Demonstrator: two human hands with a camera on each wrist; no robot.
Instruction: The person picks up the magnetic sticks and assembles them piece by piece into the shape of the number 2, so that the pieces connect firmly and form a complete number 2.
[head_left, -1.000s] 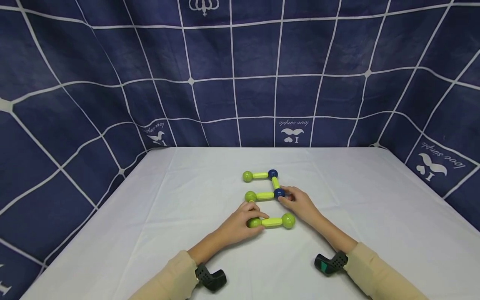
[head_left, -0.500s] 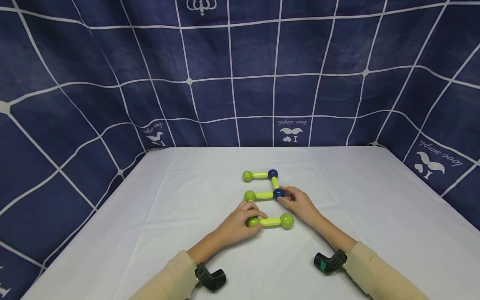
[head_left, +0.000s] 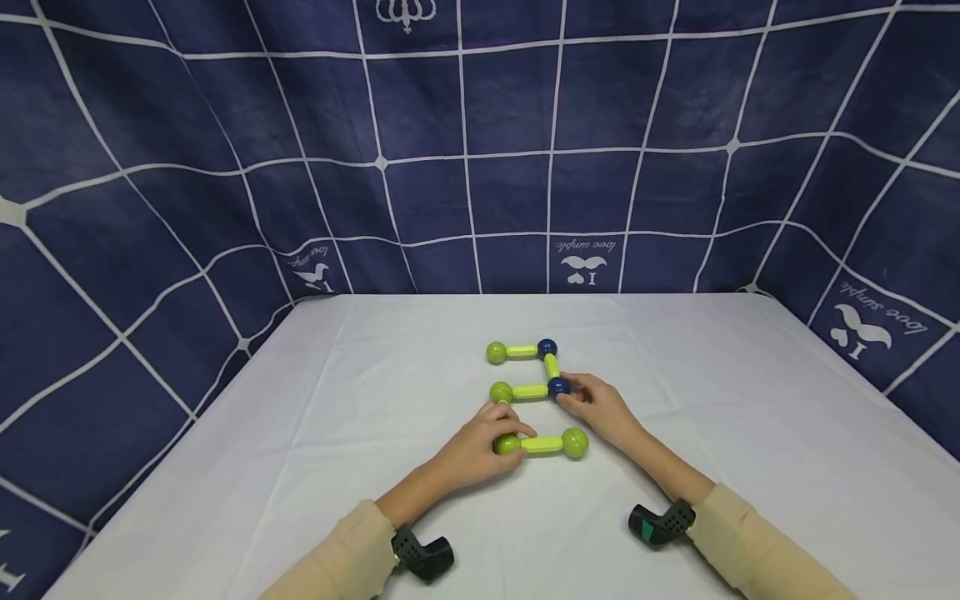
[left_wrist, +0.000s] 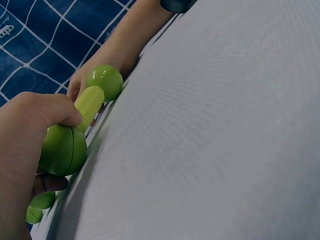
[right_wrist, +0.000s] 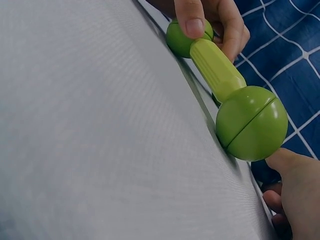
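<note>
A chain of yellow-green rods and balls lies on the white cloth in an S-like zigzag. My left hand (head_left: pixel 476 446) grips the green ball (left_wrist: pixel 64 150) at the near left corner, thumb and fingers curled round it. From that ball a rod (head_left: pixel 542 445) runs right to another green ball (head_left: pixel 575 443). My right hand (head_left: pixel 600 408) pinches the dark blue ball (head_left: pixel 558 387) at the middle right. A rod (head_left: pixel 530 392) links this ball to a green ball (head_left: pixel 501 392). Farther back are a second blue ball (head_left: pixel 547 348) and a green end ball (head_left: pixel 497 352).
The white cloth (head_left: pixel 390 350) covers the table. A dark blue curtain (head_left: pixel 510 200) with white grid lines hangs behind and at both sides. Dark straps with wrist cameras sit on each sleeve, the left camera (head_left: pixel 431 560) low over the cloth.
</note>
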